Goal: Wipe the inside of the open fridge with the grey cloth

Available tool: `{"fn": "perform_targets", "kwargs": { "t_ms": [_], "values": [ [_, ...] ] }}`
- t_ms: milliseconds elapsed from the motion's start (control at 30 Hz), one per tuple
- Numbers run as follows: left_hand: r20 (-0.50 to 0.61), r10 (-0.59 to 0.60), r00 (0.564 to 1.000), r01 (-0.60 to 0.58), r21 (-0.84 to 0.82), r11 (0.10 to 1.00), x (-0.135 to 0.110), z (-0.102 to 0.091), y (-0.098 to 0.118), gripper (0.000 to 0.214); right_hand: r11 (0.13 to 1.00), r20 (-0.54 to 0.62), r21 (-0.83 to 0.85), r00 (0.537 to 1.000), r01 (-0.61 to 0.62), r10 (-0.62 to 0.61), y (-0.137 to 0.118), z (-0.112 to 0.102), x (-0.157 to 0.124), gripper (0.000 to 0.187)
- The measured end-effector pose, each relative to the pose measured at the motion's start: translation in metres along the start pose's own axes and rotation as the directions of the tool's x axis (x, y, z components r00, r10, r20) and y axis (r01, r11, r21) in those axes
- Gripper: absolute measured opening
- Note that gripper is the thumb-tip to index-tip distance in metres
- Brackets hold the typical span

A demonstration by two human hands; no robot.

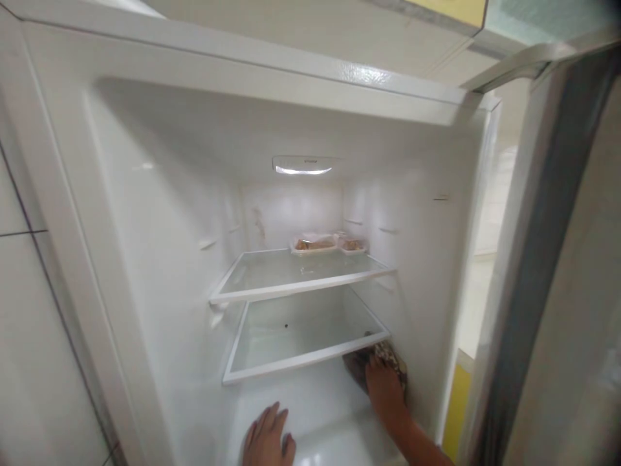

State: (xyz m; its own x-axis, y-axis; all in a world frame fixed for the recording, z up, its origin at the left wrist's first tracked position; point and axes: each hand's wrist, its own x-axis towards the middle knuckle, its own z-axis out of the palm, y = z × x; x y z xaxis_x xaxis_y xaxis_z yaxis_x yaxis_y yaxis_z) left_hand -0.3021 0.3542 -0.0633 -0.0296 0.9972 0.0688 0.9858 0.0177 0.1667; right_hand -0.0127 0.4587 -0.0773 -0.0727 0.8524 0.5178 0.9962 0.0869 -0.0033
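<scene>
I look into an open white fridge [160,323]. My right hand [385,387] reaches in at the lower right and grips a dark cloth with a pale pattern [394,357]. The cloth lies against the inner right wall, just under the front right corner of the lower glass shelf [305,358]; its far part is hidden behind that shelf and my fingers. At the bottom, my left hand [268,435] is open, fingers apart, over the fridge's white floor [330,414]. Nothing is in it, and I cannot tell whether it touches the floor.
An upper glass shelf [301,288] bears two wrapped food trays, one [314,243] beside the other [352,244], at the back. A lamp [304,167] glows under the ceiling. The fridge door [548,272] stands open on the right. White tiles [39,323] are at left.
</scene>
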Motion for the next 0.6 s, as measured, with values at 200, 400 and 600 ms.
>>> {"fn": "perform_targets", "kwargs": {
  "t_ms": [200, 400, 600],
  "values": [
    [0.004, 0.009, 1.0, -0.009, 0.0, 1.0, 0.0, -0.002, 0.0, 0.056, 0.995, 0.132, -0.059, 0.987, -0.081, 0.088, 0.014, -0.019, -0.035, 0.054],
    [-0.058, 0.041, 0.997, -0.042, -0.016, 0.999, 0.0, 0.004, -0.005, 0.053, 0.996, 0.101, -0.088, 0.994, -0.02, 0.029, 0.032, -0.035, -0.059, 0.059],
    [-0.071, 0.025, 0.997, -0.027, -0.016, 1.0, -0.003, -0.001, 0.0, 0.053, 0.983, 0.007, -0.184, 1.0, -0.011, 0.013, 0.041, -0.066, -0.063, 0.067]
  ]
}}
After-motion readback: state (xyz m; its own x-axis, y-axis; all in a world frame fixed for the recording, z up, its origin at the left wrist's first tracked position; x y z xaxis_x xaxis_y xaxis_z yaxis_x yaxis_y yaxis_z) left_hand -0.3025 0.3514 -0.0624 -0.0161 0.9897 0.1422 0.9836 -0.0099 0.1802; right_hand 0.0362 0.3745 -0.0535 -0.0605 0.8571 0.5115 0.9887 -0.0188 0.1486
